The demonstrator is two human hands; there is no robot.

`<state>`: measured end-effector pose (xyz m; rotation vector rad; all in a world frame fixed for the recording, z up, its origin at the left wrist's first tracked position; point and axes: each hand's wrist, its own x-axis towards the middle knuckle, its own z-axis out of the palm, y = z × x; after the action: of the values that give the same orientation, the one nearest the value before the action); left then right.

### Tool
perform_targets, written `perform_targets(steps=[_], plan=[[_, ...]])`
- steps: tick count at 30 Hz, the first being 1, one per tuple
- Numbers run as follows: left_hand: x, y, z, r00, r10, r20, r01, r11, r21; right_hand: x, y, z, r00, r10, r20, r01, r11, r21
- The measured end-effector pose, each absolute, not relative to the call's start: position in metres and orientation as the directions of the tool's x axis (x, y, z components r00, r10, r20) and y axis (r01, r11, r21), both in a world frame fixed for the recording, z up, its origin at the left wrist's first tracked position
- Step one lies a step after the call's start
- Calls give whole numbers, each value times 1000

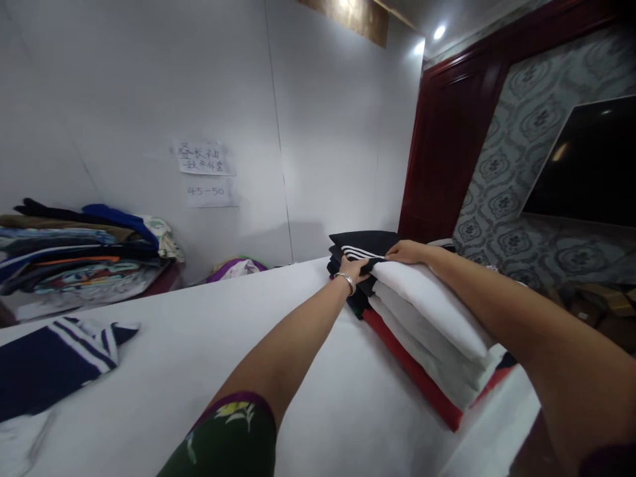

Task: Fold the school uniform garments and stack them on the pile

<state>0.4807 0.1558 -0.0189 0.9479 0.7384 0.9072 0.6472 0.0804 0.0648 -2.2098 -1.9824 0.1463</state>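
A folded black garment with white stripes (362, 252) lies on top of the dark stack of folded clothes at the table's far right. My left hand (352, 267), with a silver bangle at the wrist, is closed on its near left edge, thumb uppermost. At the garment's right edge my right hand (405, 252) is closed, its fingers curled onto the cloth and partly hidden. Directly beside the dark stack, nearer me, is a pile of folded clothes with a white garment (432, 298) on top, a grey one (422, 344) below, and a red one (412, 371) at the bottom.
On the white table (199, 371), a navy garment with white stripes (54, 364) lies at the left. A heap of mixed clothes (89, 252) rises beyond the table's far left edge. Paper signs (206, 159) hang on the pale wall; a dark screen (586, 165) is at the right.
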Motion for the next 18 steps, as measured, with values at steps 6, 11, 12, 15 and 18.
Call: perform_targets(steps=[6,11,12,15,18], plan=[[480,130,-23,460,870,-174,-267,323,908,629,77,63,34,999,24,982,-29,-189],[475,120,-29,480,850,-218,-189,343,920,621,76,61,1,997,-72,971,-18,-240],[474,119,-30,490,845,-214,-175,336,925,621,77,62,11,998,-62,972,-25,-235],[469,113,-32,518,837,-178,-148,293,945,614,83,70,28,1000,-3,981,-28,-191],[464,108,-33,538,832,-137,-129,242,962,600,90,72,1,1000,-13,985,-3,-170]])
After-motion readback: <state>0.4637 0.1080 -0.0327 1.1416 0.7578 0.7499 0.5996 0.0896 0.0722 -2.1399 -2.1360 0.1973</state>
